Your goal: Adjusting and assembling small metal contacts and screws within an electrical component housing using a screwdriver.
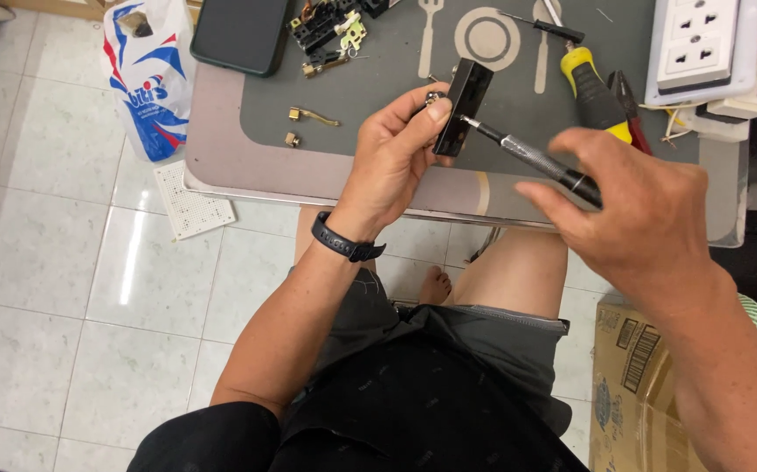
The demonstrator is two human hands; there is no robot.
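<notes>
1. The surface (221, 166) ends just under the hands, so a dropped part could fall to the floor.
2. The left hand (393, 157) clamps the black block (463, 107) above the near edge; a loose grip lets it turn.
3. The right hand (636, 205) grips the screwdriver (527, 156), tip on the block; it may slip toward the fingers.

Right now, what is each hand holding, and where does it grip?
Left hand grips the black block by its lower end; right hand holds the thin screwdriver by its handle.
</notes>
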